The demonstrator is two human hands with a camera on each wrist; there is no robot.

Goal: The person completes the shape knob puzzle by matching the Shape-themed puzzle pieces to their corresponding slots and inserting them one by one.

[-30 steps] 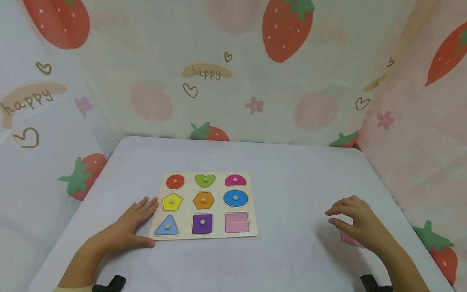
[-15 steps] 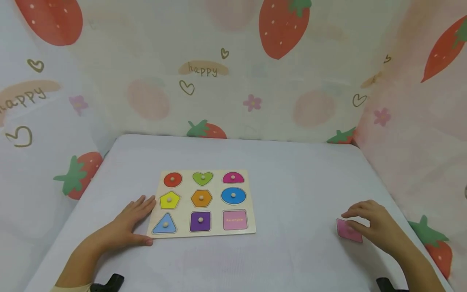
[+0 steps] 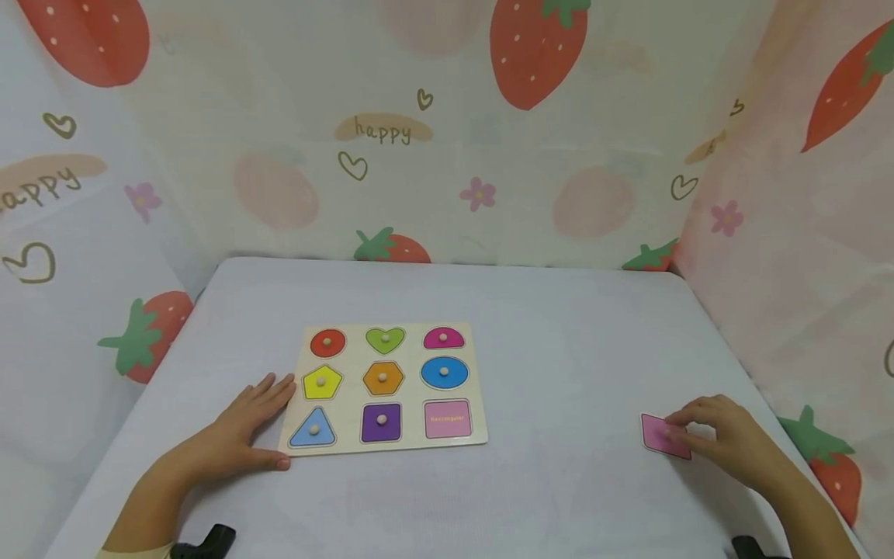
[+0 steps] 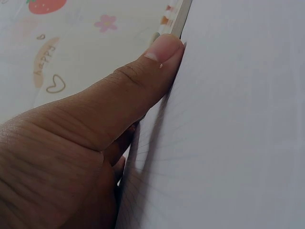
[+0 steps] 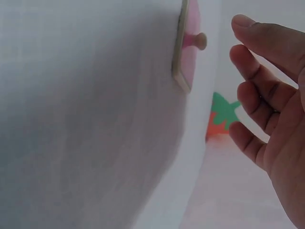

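A wooden knob puzzle board (image 3: 412,394) lies left of the table's middle, with several coloured shapes in it. Its lower right recess (image 3: 448,429) is pink and bears a printed word. My left hand (image 3: 233,435) rests flat on the table along the board's left side, thumb at the near corner. The left wrist view shows that thumb (image 4: 128,78) by the board's edge. Far to the right, a pink rectangular puzzle piece (image 3: 656,435) lies flat, knob (image 5: 202,41) up. My right hand (image 3: 733,442) is over it, thumb and fingers bent, apart from the knob in the right wrist view.
A white cloth covers the table (image 3: 559,349). Strawberry-printed curtains (image 3: 293,93) stand behind it and along both sides. Black wrist mounts (image 3: 204,542) show at the lower edge of the head view.
My right hand moves right, then lower towards the pink piece, which comes out from behind it into sight. The left hand stays by the board. The head view shifts slightly.
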